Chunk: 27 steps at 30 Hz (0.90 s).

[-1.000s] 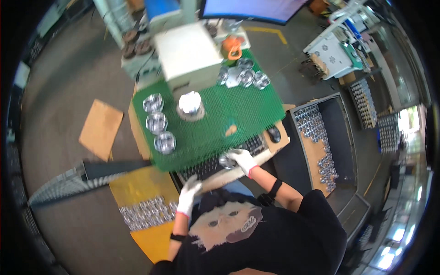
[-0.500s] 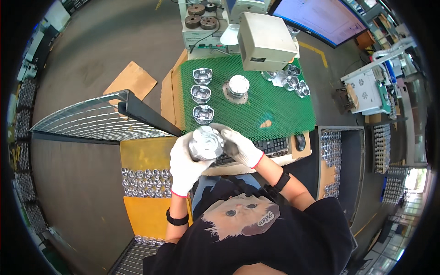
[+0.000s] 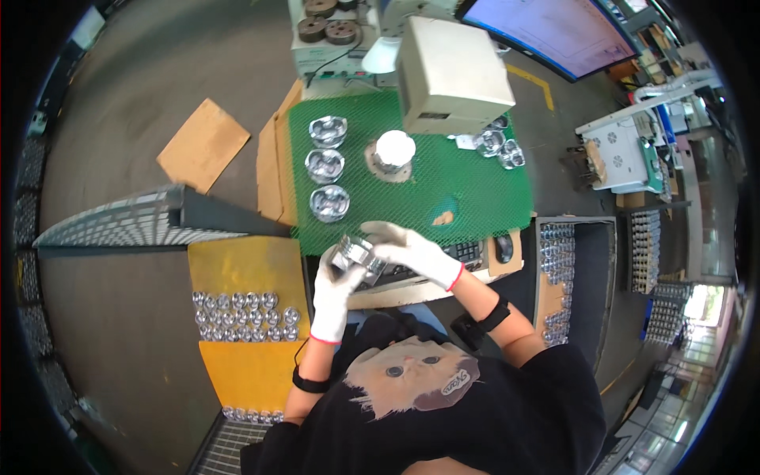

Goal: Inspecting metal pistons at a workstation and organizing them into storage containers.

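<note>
Both my hands wear white gloves. In front of my body, my left hand (image 3: 334,293) is closed around a shiny metal piston (image 3: 360,257), which is tilted so its grooved side shows. My right hand (image 3: 412,252) is beside it with its fingers stretched out and apart; the fingertips are at the piston's upper right edge, and I cannot tell whether they touch it. On the green mesh mat (image 3: 443,178), three pistons (image 3: 324,166) stand in a column at the left. Another piston (image 3: 395,149) sits on a round metal base in the middle.
A beige box-shaped machine head (image 3: 455,75) overhangs the mat, with more pistons (image 3: 491,143) to its right. A keyboard (image 3: 467,253) and mouse (image 3: 503,248) lie along the near edge. At left, rows of pistons (image 3: 245,317) stand by yellow boards (image 3: 237,269) below a mesh panel (image 3: 134,218).
The piston has been tipped over in my left hand, from its round face showing to its side. My right hand's fingers have loosened and spread. The whole view has shifted slightly.
</note>
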Available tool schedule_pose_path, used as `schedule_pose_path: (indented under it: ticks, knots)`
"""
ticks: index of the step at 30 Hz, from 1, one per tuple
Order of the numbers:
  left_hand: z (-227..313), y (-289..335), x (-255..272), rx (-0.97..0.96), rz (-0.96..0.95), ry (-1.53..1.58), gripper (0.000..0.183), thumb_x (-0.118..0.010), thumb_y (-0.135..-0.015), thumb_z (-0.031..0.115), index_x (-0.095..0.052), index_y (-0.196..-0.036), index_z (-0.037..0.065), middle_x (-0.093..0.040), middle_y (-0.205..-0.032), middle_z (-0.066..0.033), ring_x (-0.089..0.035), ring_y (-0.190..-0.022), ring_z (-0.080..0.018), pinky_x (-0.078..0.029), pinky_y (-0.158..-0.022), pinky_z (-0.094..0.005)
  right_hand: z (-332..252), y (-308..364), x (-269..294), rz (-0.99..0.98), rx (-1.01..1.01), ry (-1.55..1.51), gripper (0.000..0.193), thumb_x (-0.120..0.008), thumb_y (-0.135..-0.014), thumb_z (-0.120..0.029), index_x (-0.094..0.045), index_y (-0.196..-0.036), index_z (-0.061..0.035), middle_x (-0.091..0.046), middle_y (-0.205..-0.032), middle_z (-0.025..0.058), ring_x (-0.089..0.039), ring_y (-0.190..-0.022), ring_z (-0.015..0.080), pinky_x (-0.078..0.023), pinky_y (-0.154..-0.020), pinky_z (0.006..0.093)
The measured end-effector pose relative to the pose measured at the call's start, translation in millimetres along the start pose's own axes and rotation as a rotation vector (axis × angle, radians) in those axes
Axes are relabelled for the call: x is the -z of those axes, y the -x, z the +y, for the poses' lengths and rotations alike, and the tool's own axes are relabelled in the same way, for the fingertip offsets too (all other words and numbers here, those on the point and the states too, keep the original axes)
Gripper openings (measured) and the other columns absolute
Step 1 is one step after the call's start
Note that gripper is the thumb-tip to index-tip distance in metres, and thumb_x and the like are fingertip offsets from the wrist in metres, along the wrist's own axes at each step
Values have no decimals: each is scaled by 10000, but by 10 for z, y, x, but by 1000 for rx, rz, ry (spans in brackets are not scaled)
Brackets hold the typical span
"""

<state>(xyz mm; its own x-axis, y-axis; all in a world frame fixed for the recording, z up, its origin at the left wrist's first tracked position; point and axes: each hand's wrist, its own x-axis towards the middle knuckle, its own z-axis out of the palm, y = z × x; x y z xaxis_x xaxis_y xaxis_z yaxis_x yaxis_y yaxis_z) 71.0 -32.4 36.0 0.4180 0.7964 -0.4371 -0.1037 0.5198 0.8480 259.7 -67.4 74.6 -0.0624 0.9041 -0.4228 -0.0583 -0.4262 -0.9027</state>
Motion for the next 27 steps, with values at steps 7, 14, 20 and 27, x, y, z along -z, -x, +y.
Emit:
schedule_pose_path:
  ticks: [7,14,20,27]
  knots:
    - [-165,-454,-128,190,-259,-550,810,-864,-686,224,-464,-1354,-1,-649,-1070,-169,-645,-949,-202,-529,-805,-318,879,108,325,191,-322,-1063,370,-660,-901,-287,-575,-1175,-53,-650,-1076,89,-630,-941,188,-525,-824,325]
    - [462,-1821,-843,-702,-31,-1309,726,-870,-577,289,-571,-1186,29,-581,-1199,-212,-611,-969,-352,-507,-852,-431,877,781,927,389,-193,-1395,442,-602,-920,-396,-540,-1245,-103,-621,-1165,169,-621,-1024,345,-522,-821,439]
    - [-822,-2828,-649,-560,-292,-608,564,-727,-756,382,-561,-1187,58,-579,-1195,-186,-614,-1011,-332,-509,-839,-458,863,325,1253,428,-208,-1201,351,-624,-923,-221,-538,-1235,-84,-630,-1114,83,-622,-1012,241,-532,-861,415]
    - [137,-1745,-785,-486,26,-920,769,-831,-611,231,-492,-1276,46,-553,-1073,-161,-587,-909,-303,-514,-794,-419,663,-822,1580,601,172,987,776,-764,-780,-367,-392,-1398,-82,-536,-1279,100,-563,-1129,234,-484,-950,369]
